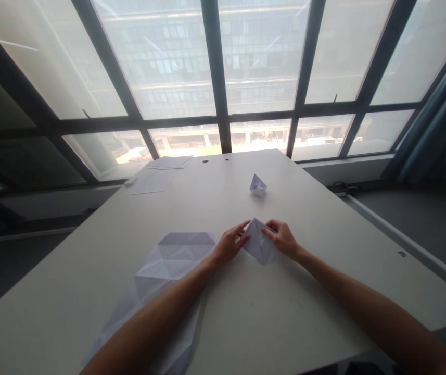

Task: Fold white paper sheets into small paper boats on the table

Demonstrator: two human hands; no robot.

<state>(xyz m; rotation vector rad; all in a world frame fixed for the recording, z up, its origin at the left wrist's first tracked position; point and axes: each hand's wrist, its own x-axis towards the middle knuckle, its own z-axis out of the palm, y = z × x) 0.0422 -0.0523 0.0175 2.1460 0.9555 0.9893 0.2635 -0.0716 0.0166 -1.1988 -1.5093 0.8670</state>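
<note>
A small diamond-shaped piece of folded white paper [260,247] is held between my two hands, just above or on the white table [246,328]. My left hand [230,244] pinches its left corner between thumb and fingers. On the other side my right hand [282,237] grips the right edge, thumb on the near face and fingers behind. A crease runs down the middle of the paper. Under my left forearm lies a large creased sheet of white paper [171,260]. Beyond my hands stands a folded paper boat [258,185] with a pointed peak.
Flat white sheets [148,182] lie at the table's far left, beside a small white object [129,182]. Two dark round spots sit near the far edge. A small dark mark [402,253] is at the right. Large framed windows [262,57] rise behind the table; a curtain [433,109] hangs right.
</note>
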